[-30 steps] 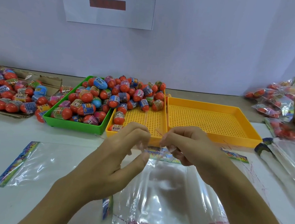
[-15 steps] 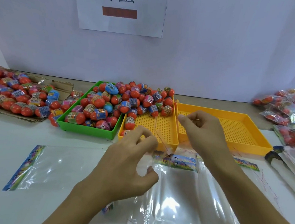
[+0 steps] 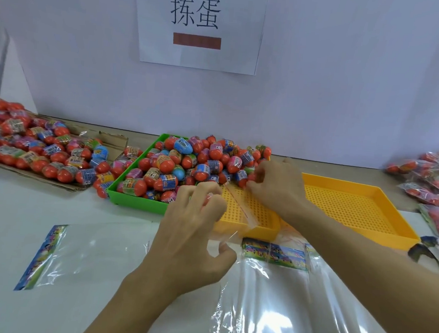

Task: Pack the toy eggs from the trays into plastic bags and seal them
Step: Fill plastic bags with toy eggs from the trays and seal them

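Observation:
Toy eggs (image 3: 187, 163), mostly red with printed wrappers, are heaped in a green tray (image 3: 136, 204) and spill into the back of a yellow perforated tray (image 3: 236, 209). My right hand (image 3: 277, 186) is at the edge of that heap, its fingers curled round a red egg (image 3: 251, 178). My left hand (image 3: 194, 232) pinches the mouth of a clear plastic bag (image 3: 281, 302) that lies on the white table in front of the trays. A thin clear strip (image 3: 244, 207) lies across the yellow tray between my hands.
A second yellow tray (image 3: 346, 208) stands to the right, with nothing in it. More eggs lie on cardboard (image 3: 30, 151) at the left. Another flat bag (image 3: 75, 254) rests on the table at the left. Packed bags (image 3: 435, 178) pile up at the far right.
My right hand has pulled away from the bag mouth and moved back to the egg heap. The strip came off the bag. My left hand stays at the bag mouth.

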Available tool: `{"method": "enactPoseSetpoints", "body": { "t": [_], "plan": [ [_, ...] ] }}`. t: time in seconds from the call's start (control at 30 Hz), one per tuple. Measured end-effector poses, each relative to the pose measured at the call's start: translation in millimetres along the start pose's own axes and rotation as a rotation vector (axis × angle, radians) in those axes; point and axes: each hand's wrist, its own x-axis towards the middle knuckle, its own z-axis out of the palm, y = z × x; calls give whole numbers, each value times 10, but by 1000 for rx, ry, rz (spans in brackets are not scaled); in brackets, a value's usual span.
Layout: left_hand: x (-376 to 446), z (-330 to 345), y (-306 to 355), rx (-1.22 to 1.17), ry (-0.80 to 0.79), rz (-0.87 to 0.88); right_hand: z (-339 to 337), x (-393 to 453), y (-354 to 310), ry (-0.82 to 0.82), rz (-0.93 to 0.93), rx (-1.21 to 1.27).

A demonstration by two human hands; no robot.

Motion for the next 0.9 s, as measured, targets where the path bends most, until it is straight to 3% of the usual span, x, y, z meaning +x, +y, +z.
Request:
{"method": "enactPoseSetpoints", "body": {
  "t": [0.1, 0.2, 0.27, 0.4, 0.5, 0.67, 0.77, 0.83, 0.9],
  "plan": [
    [3, 8, -24, 35, 11, -17, -220, -190, -73, 71, 44, 594],
    [9, 36, -2, 54, 9, -37, -530, -463, -171, -1, 4, 1131],
    [14, 39, 33, 38, 17, -44, -657, -647, -205, -86, -74, 1280],
    [16, 19, 75, -73, 91, -18, -647, -860, -201, -181, -145, 1051],
    [13, 21, 76, -208, 155, -22, -607, -864, -144, -129, -173, 866],
    [23, 76, 116, -383, 229, -65, -537, -783, -82, -59, -203, 876],
    [46, 77, 159, -517, 354, -74, -439, -553, -27, 70, -8, 974],
    [68, 66, 170, -592, 442, -92, -307, -351, 16, 62, 83, 763],
    [73, 67, 170, -579, 462, -49, -158, -176, 29, -51, 48, 452]
  ]
}}
